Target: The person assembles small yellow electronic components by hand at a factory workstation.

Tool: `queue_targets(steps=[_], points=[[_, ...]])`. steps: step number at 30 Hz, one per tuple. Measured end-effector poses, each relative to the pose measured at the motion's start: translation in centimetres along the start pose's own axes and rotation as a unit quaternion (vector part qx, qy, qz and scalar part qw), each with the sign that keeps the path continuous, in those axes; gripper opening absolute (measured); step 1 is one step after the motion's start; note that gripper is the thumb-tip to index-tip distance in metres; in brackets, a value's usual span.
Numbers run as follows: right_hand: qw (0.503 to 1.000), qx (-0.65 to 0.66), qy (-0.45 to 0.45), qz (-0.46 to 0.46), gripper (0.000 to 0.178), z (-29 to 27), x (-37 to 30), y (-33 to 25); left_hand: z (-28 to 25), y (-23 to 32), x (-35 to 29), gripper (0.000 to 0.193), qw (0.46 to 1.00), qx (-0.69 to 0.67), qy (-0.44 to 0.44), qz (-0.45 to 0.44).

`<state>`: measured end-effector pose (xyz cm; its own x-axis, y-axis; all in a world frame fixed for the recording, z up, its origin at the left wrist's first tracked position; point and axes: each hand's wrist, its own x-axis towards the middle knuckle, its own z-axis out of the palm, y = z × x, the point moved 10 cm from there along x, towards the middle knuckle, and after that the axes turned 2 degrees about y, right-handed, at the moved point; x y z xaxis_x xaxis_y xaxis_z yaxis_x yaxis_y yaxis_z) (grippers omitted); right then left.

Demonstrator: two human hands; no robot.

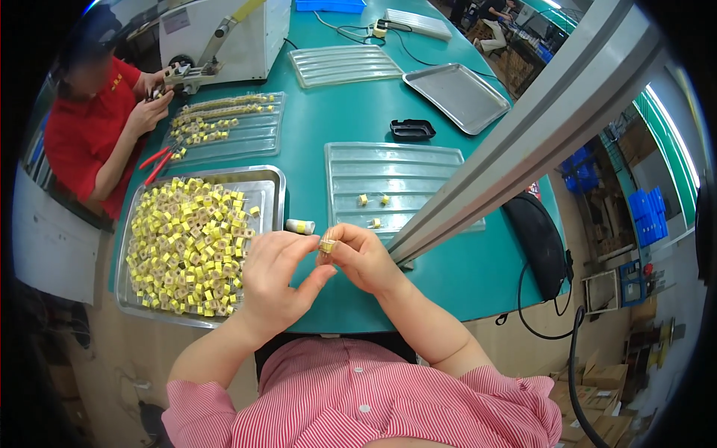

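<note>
In front of my body, my right hand [362,257] pinches a small yellow-wrapped coil bobbin [326,245] between thumb and fingers. My left hand [276,276] is beside it, its index fingertip at the bobbin and its thumb held apart below. Thin wire or pin ends near the fingertips are too small to make out. Just beyond the hands lies a short pale cylinder [300,226] with a yellowish band. Left of my left hand, a metal tray [279,187] is heaped with similar yellow bobbins [187,246]. A ribbed clear plastic tray [396,168] ahead carries 3 loose bobbins.
A slanted metal post [515,134] rises close to my right hand. Beyond are a black plastic holder [412,130], an empty metal tray [457,97] and a black case [534,246]. At left, a person in red [93,134] works by a white machine [224,45], near red-handled pliers [157,164].
</note>
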<state>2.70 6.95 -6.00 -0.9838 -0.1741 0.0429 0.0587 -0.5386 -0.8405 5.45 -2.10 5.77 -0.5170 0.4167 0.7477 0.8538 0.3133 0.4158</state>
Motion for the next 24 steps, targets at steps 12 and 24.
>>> queue_targets(steps=[12,24], points=[[0.999,-0.037,-0.010,-0.025,0.008,0.2,0.1,-0.7,0.4,2.1,0.6,0.017,0.985,0.150,-0.005,0.085],[0.998,-0.042,-0.043,0.005,0.010,0.8,-0.1,-0.3,1.7,-3.6,0.7,0.013,0.967,-0.153,-0.137,-0.149]])
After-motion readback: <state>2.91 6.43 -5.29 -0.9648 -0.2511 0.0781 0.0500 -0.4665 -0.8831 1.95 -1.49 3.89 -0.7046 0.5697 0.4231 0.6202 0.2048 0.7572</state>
